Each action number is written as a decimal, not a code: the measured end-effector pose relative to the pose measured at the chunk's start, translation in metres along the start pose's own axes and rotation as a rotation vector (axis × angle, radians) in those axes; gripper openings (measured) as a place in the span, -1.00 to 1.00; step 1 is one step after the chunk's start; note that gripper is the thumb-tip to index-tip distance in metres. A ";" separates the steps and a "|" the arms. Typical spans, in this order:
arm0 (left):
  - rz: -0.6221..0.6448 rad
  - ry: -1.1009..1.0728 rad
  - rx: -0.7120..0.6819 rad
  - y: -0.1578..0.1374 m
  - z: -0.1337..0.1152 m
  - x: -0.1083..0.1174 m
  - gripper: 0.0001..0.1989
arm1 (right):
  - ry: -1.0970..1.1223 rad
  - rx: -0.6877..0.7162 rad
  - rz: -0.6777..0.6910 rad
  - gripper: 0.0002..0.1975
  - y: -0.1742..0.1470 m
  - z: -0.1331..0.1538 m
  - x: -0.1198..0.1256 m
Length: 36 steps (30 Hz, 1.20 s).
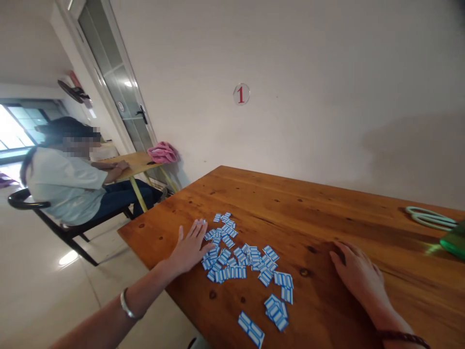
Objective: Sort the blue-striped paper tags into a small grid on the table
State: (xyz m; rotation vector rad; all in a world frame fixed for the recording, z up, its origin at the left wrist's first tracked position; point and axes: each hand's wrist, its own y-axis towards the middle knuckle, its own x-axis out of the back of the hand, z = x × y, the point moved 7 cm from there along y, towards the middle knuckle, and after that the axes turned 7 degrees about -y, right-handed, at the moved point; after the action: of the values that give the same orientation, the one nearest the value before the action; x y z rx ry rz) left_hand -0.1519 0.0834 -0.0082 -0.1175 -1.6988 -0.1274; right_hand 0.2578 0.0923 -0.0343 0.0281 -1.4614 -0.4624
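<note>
Many small white label pieces with blue borders (238,272) lie scattered and overlapping on the wooden table (269,203). At the left edge of this spread is my left hand (189,247), fingers stretched and apart, its thumb and fingertips touching or just over the outermost labels. A few labels (276,312) lie separately in a small stack nearer to me, and one larger piece (251,329) sits closest to the front. To the right of the labels, my right hand (358,271) rests palm down on the bare wood, fingers slightly curved and holding nothing visible.
A coiled pale green cable (430,217) and a shiny green object (454,241) lie at the table's right end. A white wall (290,135) borders the far edge. On the left, a person (69,179) sits at another table (136,164) with a pink cloth (163,152).
</note>
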 end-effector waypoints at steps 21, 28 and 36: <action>0.207 -0.057 -0.552 0.027 -0.096 -0.019 -0.36 | -0.022 0.004 -0.003 -0.56 0.000 -0.001 -0.002; 0.200 -0.038 -0.465 0.009 -0.085 -0.016 -0.24 | -0.035 0.004 0.024 -0.54 -0.001 0.001 0.001; 0.071 -0.021 -0.361 0.007 -0.081 -0.009 -0.29 | -0.020 0.003 0.030 -0.55 -0.001 0.000 0.000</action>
State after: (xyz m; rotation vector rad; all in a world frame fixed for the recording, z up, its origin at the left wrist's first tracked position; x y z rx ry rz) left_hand -0.0701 0.0774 -0.0065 -0.4488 -1.6761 -0.3798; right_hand 0.2570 0.0912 -0.0347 0.0034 -1.4803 -0.4372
